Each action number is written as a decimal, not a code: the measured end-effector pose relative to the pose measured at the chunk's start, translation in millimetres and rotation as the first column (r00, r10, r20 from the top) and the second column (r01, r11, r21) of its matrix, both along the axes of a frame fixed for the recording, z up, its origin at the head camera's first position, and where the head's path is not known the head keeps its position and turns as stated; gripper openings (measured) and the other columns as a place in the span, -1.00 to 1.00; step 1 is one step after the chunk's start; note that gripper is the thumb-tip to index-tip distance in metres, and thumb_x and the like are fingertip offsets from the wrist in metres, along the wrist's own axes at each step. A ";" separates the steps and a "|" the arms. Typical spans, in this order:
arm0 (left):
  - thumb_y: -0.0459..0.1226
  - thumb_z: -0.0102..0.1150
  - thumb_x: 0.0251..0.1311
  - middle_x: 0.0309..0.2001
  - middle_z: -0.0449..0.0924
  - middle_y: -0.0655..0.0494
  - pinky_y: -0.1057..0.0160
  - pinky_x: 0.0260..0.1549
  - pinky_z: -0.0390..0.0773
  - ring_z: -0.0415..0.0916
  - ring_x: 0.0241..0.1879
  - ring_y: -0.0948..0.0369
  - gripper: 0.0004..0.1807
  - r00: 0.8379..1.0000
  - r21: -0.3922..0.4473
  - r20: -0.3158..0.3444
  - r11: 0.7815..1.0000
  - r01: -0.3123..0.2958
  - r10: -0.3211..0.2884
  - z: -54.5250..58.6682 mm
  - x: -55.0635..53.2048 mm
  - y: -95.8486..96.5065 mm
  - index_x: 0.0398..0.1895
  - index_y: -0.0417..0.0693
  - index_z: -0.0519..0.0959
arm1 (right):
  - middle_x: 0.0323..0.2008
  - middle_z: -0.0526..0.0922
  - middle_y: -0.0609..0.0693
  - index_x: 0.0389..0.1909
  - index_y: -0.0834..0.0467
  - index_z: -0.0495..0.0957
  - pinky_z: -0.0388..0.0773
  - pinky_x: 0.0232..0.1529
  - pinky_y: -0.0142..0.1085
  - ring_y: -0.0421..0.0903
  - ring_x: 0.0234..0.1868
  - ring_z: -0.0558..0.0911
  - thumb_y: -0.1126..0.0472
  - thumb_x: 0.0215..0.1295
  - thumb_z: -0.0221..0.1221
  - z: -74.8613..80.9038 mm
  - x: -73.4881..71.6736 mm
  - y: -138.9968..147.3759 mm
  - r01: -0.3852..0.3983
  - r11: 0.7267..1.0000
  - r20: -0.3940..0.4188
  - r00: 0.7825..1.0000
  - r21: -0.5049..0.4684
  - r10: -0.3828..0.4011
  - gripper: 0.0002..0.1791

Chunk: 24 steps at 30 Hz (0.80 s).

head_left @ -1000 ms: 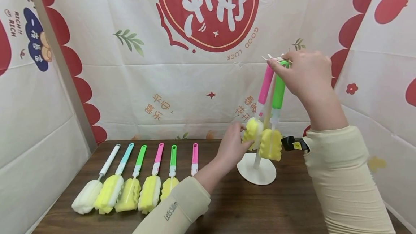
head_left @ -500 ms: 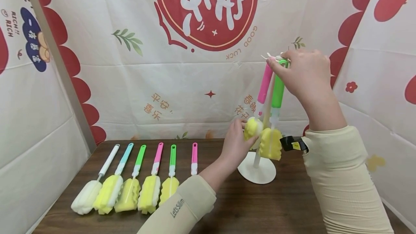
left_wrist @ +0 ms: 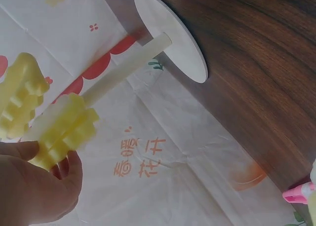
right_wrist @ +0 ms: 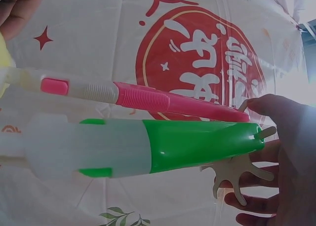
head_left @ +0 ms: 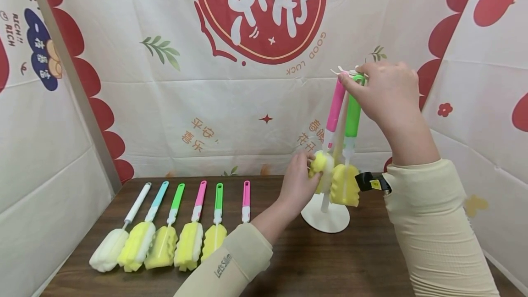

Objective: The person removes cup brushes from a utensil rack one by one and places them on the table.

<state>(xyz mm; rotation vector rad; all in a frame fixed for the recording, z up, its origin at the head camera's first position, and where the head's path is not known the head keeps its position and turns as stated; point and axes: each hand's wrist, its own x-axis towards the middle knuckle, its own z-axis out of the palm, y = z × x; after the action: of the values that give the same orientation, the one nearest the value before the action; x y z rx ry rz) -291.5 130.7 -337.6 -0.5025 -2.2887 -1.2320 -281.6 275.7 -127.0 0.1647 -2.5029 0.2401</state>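
Observation:
My left hand point(head_left: 299, 180) pinches the yellow-and-white sponge head point(left_wrist: 69, 132) of a pink-handled sponge brush point(head_left: 336, 109). This brush hangs head down from a white hook stand point(head_left: 326, 221) with a round base. Beside it on the stand hangs a green-handled sponge brush point(head_left: 352, 116), its yellow sponge at the bottom. High on the stand, my right hand point(head_left: 385, 88) grips the hooked top point(right_wrist: 237, 174), thumb at the pink handle's end and fingers behind the hooks. A hook pokes through the green handle's hole in the right wrist view.
Several sponge brushes lie in a row on the dark wooden table point(head_left: 305, 265), among them a white one point(head_left: 111, 246) and a blue-handled one point(head_left: 142, 239). The left sleeve hides part of the rightmost pink-handled brush point(head_left: 246, 200). Printed cloth walls point(head_left: 247, 100) surround the table.
My left hand has shifted slightly and its thumb has moved up on the sponge head, which has turned a little. The right hand has stayed at the stand's top.

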 end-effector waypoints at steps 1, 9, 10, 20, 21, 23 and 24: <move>-0.40 0.33 0.14 -0.18 0.46 0.06 0.44 -0.29 0.48 0.48 -0.19 0.22 -0.66 1.000 -0.003 -0.008 1.000 0.002 -0.002 0.2 0.7 -0.6 -0.05 -0.16 0.46 | -0.09 0.57 0.35 0.26 0.24 0.45 0.31 -0.03 0.30 0.40 0.02 0.35 -0.29 0.38 -0.11 0.1 0.2 -0.1 0.000 1.000 0.000 1.000 0.001 0.000 -0.25; -0.51 0.28 0.11 -0.24 0.51 0.05 0.47 -0.38 0.50 0.57 -0.28 0.20 -0.76 0.998 0.002 -0.067 1.000 0.009 -0.009 1.5 4.3 -5.8 -0.17 -0.17 0.53 | -0.06 0.56 0.35 0.27 0.23 0.45 0.32 -0.03 0.29 0.39 0.02 0.35 -0.28 0.38 -0.10 -0.6 1.6 -0.8 0.004 1.000 -0.001 1.000 0.001 -0.004 -0.26; -0.52 0.28 0.11 -0.24 0.52 0.05 0.48 -0.38 0.51 0.58 -0.28 0.21 -0.77 0.997 0.005 -0.070 1.000 0.015 -0.014 1.8 4.5 -6.5 -0.18 -0.18 0.53 | -0.05 0.55 0.35 0.27 0.23 0.45 0.33 -0.03 0.29 0.39 0.03 0.35 -0.28 0.38 -0.11 -0.7 1.7 -1.0 0.004 1.000 -0.003 1.000 0.000 -0.004 -0.26; -0.51 0.27 0.12 -0.28 0.63 0.06 0.46 -0.43 0.51 0.58 -0.33 0.25 -0.81 0.999 -0.007 -0.050 1.000 -0.015 0.015 7.6 2.9 -15.5 -0.20 -0.18 0.62 | -0.02 0.55 0.34 0.28 0.22 0.44 0.32 -0.05 0.25 0.38 0.02 0.34 -0.27 0.38 -0.09 -0.3 1.7 -1.2 -0.001 1.000 0.002 1.000 0.001 0.001 -0.27; -0.51 0.27 0.12 -0.27 0.63 0.05 0.46 -0.43 0.52 0.59 -0.33 0.24 -0.82 0.999 -0.012 -0.046 1.000 -0.017 0.017 8.2 3.1 -16.3 -0.20 -0.19 0.62 | -0.04 0.55 0.34 0.28 0.23 0.44 0.33 -0.05 0.24 0.37 0.02 0.34 -0.26 0.37 -0.08 -0.3 1.8 -1.0 -0.002 1.000 0.002 1.000 0.003 0.002 -0.28; -0.50 0.27 0.13 -0.26 0.63 0.05 0.45 -0.43 0.52 0.59 -0.32 0.23 -0.82 0.999 -0.018 -0.040 1.000 -0.016 0.015 9.3 3.5 -17.6 -0.20 -0.19 0.62 | -0.07 0.55 0.33 0.27 0.23 0.45 0.33 -0.06 0.24 0.37 0.00 0.35 -0.23 0.36 -0.06 -0.8 2.0 -0.1 -0.005 1.000 -0.003 1.000 0.011 0.005 -0.30; -0.50 0.27 0.14 -0.26 0.63 0.05 0.45 -0.42 0.53 0.60 -0.31 0.23 -0.83 0.999 -0.023 -0.039 1.000 -0.018 0.018 9.8 3.5 -18.2 -0.20 -0.19 0.63 | -0.09 0.56 0.32 0.26 0.23 0.46 0.33 -0.06 0.24 0.36 0.00 0.35 -0.22 0.36 -0.05 -0.7 2.4 0.1 -0.007 1.000 -0.005 1.000 0.015 0.007 -0.31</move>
<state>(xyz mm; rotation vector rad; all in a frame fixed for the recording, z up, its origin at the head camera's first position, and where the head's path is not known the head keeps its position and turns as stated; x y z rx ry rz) -288.0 112.5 -327.9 -0.5086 -2.2730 -1.1780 -279.2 275.8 -127.7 0.1803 -2.4997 0.2230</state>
